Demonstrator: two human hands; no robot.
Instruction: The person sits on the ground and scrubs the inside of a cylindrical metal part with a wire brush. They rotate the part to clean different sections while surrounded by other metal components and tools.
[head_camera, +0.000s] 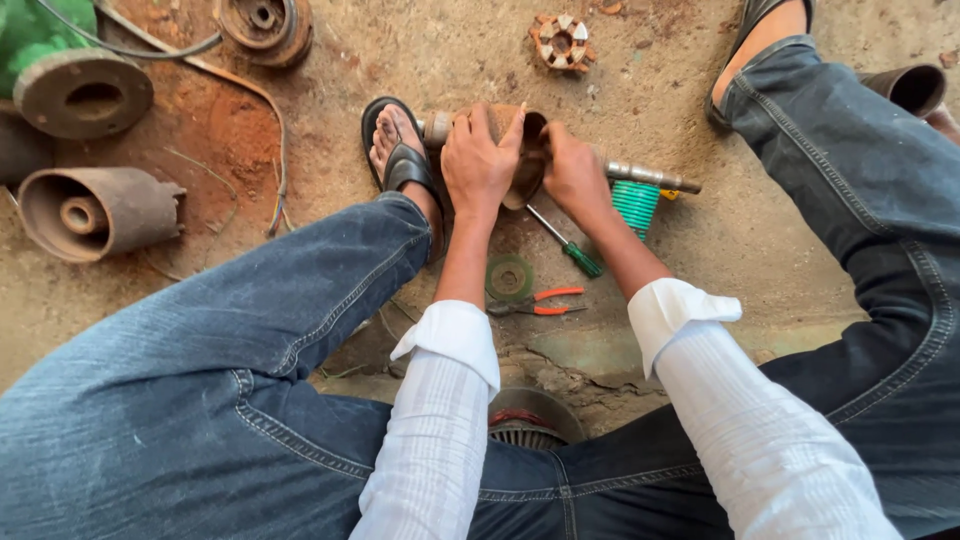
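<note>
A rusty brown motor rotor (527, 160) lies on the dirt floor on a steel shaft (645, 176) that sticks out to the right. My left hand (480, 160) is clamped over its left half, fingers spread on top. My right hand (574, 176) grips its right side near the shaft. A spool of green wire (635, 205) sits just under the shaft. My sandalled left foot (397, 150) rests against the rotor's left end.
A green-handled screwdriver (570, 248), orange-handled pliers (540, 302) and a green disc (509, 277) lie below my hands. Rusty motor housings (95, 210) (80, 92) stand at the left, a round part (265, 25) and a small rotor piece (561, 42) at the top, a pipe (915, 88) at the right.
</note>
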